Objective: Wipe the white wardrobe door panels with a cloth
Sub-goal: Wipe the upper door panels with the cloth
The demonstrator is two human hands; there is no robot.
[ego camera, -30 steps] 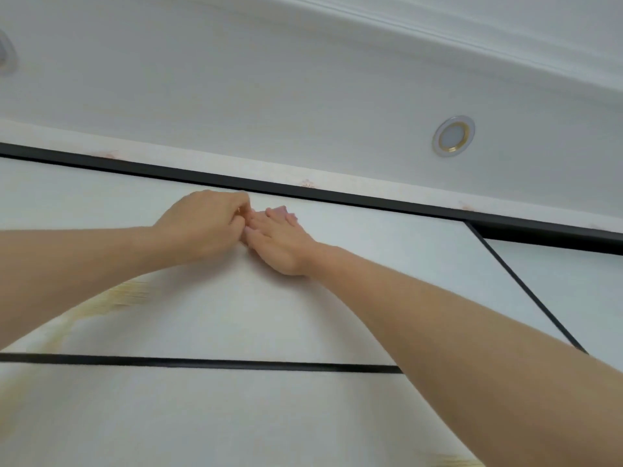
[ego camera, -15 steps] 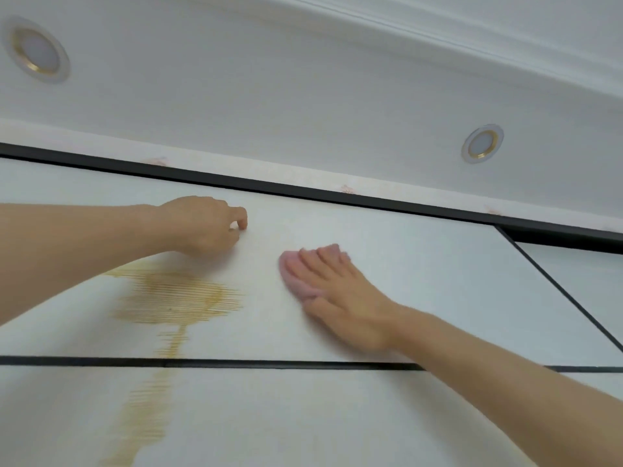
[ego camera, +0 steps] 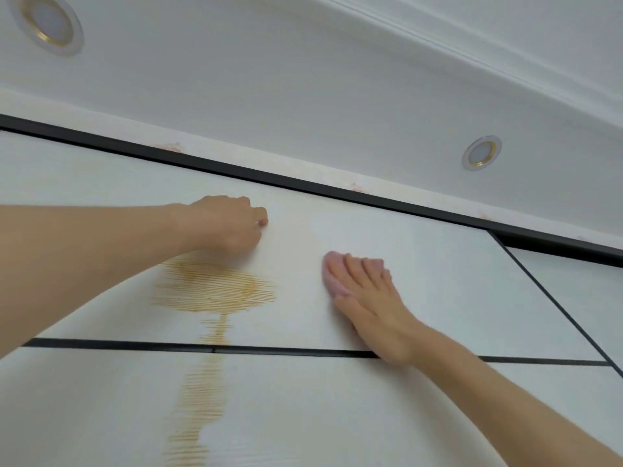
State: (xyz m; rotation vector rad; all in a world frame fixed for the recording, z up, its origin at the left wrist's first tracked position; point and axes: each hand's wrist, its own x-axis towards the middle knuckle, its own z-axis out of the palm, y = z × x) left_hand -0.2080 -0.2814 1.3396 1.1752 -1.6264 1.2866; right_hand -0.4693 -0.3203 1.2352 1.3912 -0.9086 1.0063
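White door panel (ego camera: 421, 281): pink cloth (ego camera: 332, 284) under right hand's (ego camera: 374, 305) flat fingers (ego camera: 354, 271).

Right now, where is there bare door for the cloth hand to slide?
Bare panel lies right of the right hand and pink cloth, up to the black top rail and slanted door edge. Leftward is crowded: the left hand and yellow-brown stain.

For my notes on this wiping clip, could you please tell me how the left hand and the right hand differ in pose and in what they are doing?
The right hand lies flat with straight fingers, pressing a pink cloth on the upper door panel; the left hand is curled into a loose fist, with no cloth visible in it. The left hand sits just above the yellow-brown stain; the right hand is to the stain's right. Both touch the same panel.
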